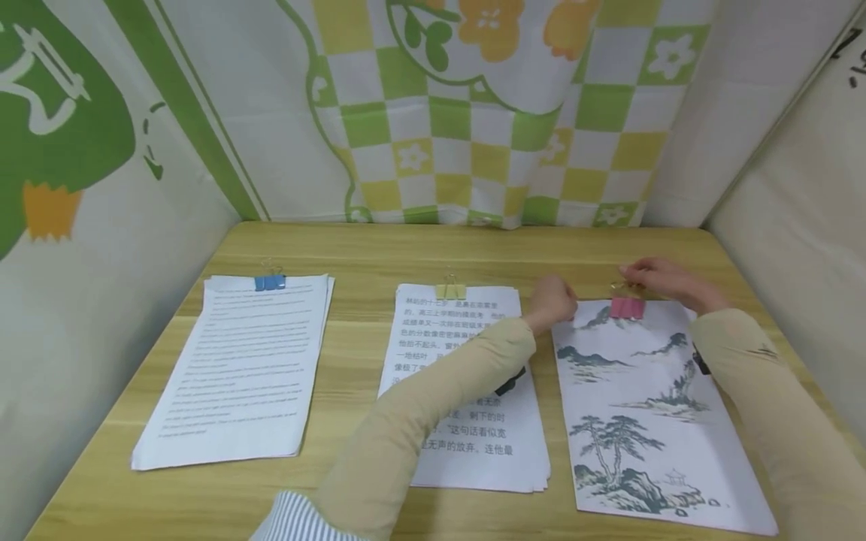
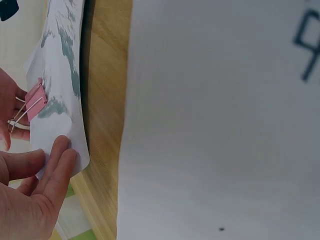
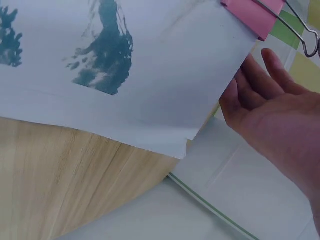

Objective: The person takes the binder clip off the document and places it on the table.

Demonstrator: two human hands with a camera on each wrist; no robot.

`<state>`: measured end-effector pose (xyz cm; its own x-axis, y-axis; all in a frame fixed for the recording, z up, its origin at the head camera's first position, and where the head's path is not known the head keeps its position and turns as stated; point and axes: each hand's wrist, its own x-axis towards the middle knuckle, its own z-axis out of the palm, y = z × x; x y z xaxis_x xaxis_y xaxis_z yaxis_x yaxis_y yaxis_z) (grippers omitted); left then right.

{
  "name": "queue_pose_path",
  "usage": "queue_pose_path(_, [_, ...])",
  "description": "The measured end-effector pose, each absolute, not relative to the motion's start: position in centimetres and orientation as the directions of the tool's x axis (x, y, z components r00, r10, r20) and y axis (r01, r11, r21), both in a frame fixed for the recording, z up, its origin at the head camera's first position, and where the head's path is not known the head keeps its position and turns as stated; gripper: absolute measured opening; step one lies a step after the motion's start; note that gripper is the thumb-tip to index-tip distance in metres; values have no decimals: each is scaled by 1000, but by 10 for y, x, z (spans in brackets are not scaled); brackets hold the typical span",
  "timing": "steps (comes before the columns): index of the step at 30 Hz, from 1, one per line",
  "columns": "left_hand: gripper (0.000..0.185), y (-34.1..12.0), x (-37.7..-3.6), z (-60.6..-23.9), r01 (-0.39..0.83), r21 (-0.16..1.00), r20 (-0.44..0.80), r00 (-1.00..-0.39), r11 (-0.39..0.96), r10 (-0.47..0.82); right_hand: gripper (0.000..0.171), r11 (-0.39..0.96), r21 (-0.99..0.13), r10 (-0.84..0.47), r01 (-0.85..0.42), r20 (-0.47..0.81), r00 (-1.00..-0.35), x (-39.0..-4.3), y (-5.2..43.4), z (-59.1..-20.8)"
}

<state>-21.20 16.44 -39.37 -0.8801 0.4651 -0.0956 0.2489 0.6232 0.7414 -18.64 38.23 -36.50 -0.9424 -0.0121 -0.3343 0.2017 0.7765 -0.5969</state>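
Note:
At the right lies a stack of paper (image 1: 629, 376) whose top sheet bears an ink landscape. A pink binder clip (image 1: 628, 307) sits on its far edge, wire handles standing up. My right hand (image 1: 666, 282) holds the clip by its handles; in the right wrist view its fingers (image 3: 260, 82) reach behind the paper's edge. My left hand (image 1: 551, 304) grips the stack's far left corner, and in the left wrist view two fingers (image 2: 62, 160) lie over the sheet with the thumb (image 2: 25, 164) beside them.
A middle stack of printed pages (image 1: 467, 458) with a yellow binder clip (image 1: 450, 291) lies partly under my left forearm. Farther left is another printed stack (image 1: 230, 376) with a blue binder clip (image 1: 270, 282). Patterned cloth (image 1: 467, 135) hangs behind the wooden table (image 1: 352, 248).

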Motion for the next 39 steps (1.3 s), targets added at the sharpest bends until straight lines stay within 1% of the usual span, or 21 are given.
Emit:
queue_pose_path(3, [15, 165, -210, -392, 232, 755, -105, -881, 613, 462, 73, 766, -608, -29, 210, -360, -933, -187, 385, -367])
queue_pose_path(6, [16, 166, -209, -392, 232, 751, -104, -883, 618, 458, 73, 756, -624, -53, 201, -364, -930, -187, 387, -369])
queue_pose_path(12, [17, 168, -211, -393, 215, 751, -115, -888, 624, 445, 64, 718, -674, -85, 173, -332, -939, -185, 388, -369])
queue_pose_path(15, [18, 169, -212, -394, 212, 746, -122, -889, 631, 442, 62, 695, -696, -84, 182, -329, -941, -184, 388, -368])
queue_pose_path(21, [17, 171, -212, -396, 231, 708, -119, -892, 667, 435, 66, 668, -711, -48, 219, -336, -941, -184, 389, -374])
queue_pose_path(23, [17, 171, -212, -396, 234, 701, -117, -894, 674, 432, 64, 644, -731, -42, 225, -327, -944, -185, 390, -377])
queue_pose_path(29, [13, 171, -210, -395, 250, 674, -125, -889, 695, 441, 45, 497, -837, -31, 229, -281, -959, -186, 392, -380])
queue_pose_path(35, [12, 172, -210, -394, 253, 656, -123, -894, 711, 432, 46, 511, -835, 0, 206, -239, -971, -191, 392, -370])
queue_pose_path(39, [11, 173, -210, -392, 253, 629, -124, -901, 735, 416, 38, 479, -856, -19, 194, -232, -973, -195, 391, -366])
